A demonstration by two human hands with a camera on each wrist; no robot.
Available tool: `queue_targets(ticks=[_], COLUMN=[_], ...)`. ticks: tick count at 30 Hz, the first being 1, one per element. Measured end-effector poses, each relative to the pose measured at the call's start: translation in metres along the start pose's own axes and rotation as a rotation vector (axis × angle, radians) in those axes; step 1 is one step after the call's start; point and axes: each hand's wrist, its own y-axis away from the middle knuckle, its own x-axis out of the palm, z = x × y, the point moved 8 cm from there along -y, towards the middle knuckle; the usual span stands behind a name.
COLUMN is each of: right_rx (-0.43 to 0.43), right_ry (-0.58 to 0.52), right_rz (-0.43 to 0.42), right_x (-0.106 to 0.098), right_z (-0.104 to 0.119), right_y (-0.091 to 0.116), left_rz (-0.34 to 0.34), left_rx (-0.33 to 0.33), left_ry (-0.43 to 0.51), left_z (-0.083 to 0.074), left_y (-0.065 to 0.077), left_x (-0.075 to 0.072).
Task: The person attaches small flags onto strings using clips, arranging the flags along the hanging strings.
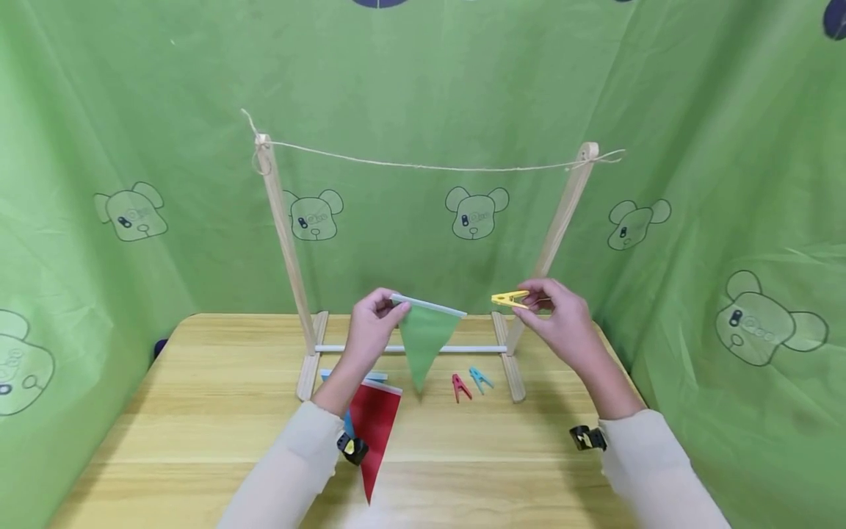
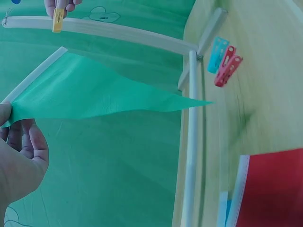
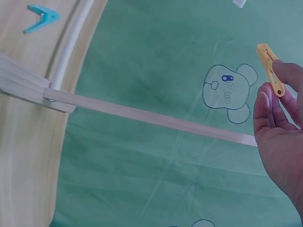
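Note:
My left hand [image 1: 375, 323] pinches the white-edged top corner of a green triangular flag [image 1: 426, 334], which hangs point down above the table. To its right, my right hand [image 1: 558, 316] holds a yellow clothespin [image 1: 509, 298] between thumb and fingers, its nose toward the flag. In the right wrist view the clothespin [image 3: 270, 68] sits between the thumb and fingertips. Both hands are below a string [image 1: 423, 167] tied between two wooden posts. A red clothespin [image 1: 461, 387] and a blue clothespin [image 1: 481, 379] lie on the table under the flag.
A red flag [image 1: 377, 426] lies on the table below my left forearm, over a blue flag [image 1: 348, 422] that is mostly hidden. The wooden stand has a left post [image 1: 286, 235], a right post [image 1: 565, 213] and a white crossbar [image 1: 463, 349]. Green cloth [image 1: 423, 81] surrounds the table.

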Motion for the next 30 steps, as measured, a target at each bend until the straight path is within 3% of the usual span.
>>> queue_targets(ticks=[30], right_rx=[-0.037], right_ry=[-0.068], right_rz=[-0.127], right_x=[-0.061], right_z=[0.036], right_y=[-0.037], left_rz=[0.065], left_rx=[0.119], left_ry=[0.052], left_z=[-0.060], left_y=[-0.026], left_x=[0.033])
